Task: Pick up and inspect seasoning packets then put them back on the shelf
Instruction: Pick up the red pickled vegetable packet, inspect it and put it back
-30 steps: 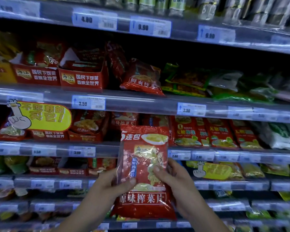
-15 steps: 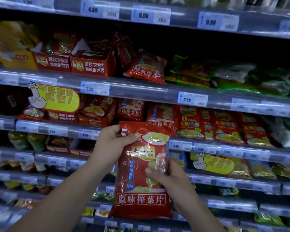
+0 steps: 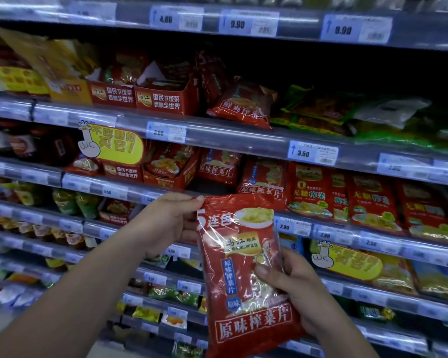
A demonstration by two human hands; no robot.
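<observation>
**Operator:** Where is the seasoning packet (image 3: 246,275) sitting?

**Checker:** It is hanging in the air in front of the shelf unit (image 3: 230,139), upright, with its top leaning slightly to the left and its printed face toward the camera. It is not resting on any shelf board. Both hands are carrying it.

**Operator:** What is the left hand (image 3: 171,223) doing?

**Checker:** It is pinching the packet's upper left corner. The thumb is lying along the top edge, and the other fingers are curling behind the film.

**Operator:** And the right hand (image 3: 292,288)?

**Checker:** It is gripping the lower right side. The thumb is pressing on the front face near the middle. The fingers are wrapping round the back and are mostly hidden.

**Operator:** What is standing behind the packet?

**Checker:** Matching red packets (image 3: 263,180) are leaning upright on the shelf just above its top edge, below a 3.50 price tag (image 3: 313,153). A 2.80 price tag (image 3: 292,226) is showing just beside its right edge. One shelf higher, two red display cartons (image 3: 163,98) are sitting to the left, with green packets (image 3: 321,109) lying to the right. A yellow sign (image 3: 117,144) is hanging from a rail at the left.
</observation>
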